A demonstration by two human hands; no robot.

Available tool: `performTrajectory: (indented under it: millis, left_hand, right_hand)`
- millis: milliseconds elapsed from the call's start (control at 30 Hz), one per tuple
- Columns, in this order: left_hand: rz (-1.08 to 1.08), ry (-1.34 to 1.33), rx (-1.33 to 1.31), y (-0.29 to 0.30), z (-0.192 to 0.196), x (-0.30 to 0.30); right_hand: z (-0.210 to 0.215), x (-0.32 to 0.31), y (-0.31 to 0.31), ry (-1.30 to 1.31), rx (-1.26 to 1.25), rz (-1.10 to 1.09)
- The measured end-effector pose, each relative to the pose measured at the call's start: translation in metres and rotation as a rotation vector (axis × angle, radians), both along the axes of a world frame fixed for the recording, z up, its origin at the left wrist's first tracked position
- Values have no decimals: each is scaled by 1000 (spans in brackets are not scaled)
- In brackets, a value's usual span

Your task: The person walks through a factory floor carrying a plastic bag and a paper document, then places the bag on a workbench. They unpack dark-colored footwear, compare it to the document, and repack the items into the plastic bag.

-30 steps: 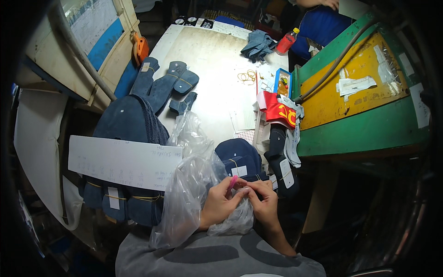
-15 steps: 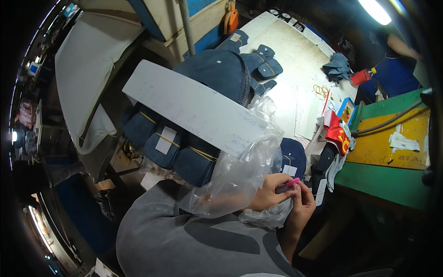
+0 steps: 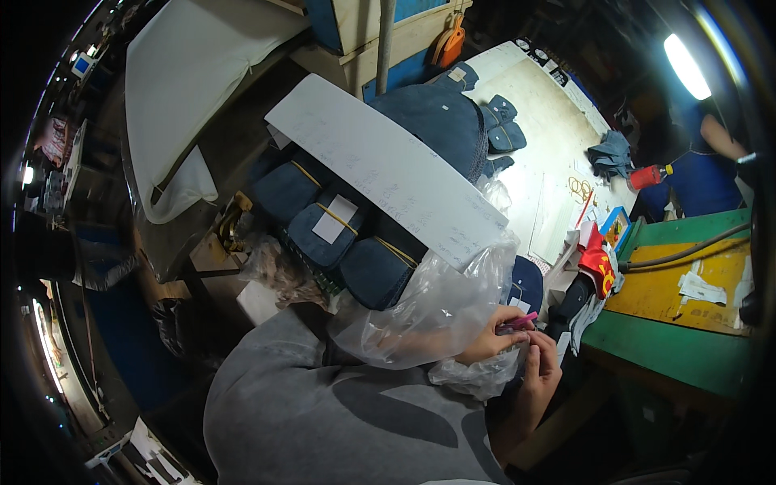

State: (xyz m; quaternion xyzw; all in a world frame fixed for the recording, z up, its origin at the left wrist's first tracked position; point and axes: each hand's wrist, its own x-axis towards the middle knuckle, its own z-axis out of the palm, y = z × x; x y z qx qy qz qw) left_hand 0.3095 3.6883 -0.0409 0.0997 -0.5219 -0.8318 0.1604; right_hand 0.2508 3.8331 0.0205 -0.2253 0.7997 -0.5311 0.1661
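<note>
Apparently, the left hand [image 3: 487, 341] holds a pink item [image 3: 521, 321] near clear plastic [image 3: 453, 311].

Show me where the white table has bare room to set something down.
The white table looks bare between the small blue bundles and the crumpled cloth. Its near end is crowded by the plastic bag, navy stack and red fabric.

The clear bag [image 3: 380, 319], thin and crumpled, lies loosely over the left forearm [image 3: 462, 348] and bunches beneath the left fingers [image 3: 503, 313]. The pink object [image 3: 520, 322], small and slender, sticks out between those fingers.
</note>
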Motion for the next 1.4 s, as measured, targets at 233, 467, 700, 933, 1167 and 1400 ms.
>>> performTrajectory:
  millis: [233,467,700,933,1167,1400]
  left_hand:
    - [-151,-212,-254,-11,-1,1]
    - [-76,-115,-211,-1,-19,-6]
    - [-57,-192,-292,-1,-21,-7]
    - [-71,-251,-507,-23,-9,4]
    - [-66,-241,-432,-11,-2,-4]
    - [-72,-281,-454,-10,-5,-6]
  right_hand:
    - [65,-40,-56,734,152,23]
    - [76,-50,-177,848,143,560]
    - [73,-44,-195,157,-152,451]
    - [77,6,-168,-178,-149,725]
    - [62,59,-170,259,-115,1117]
    - [51,42,-168,990,89,572]
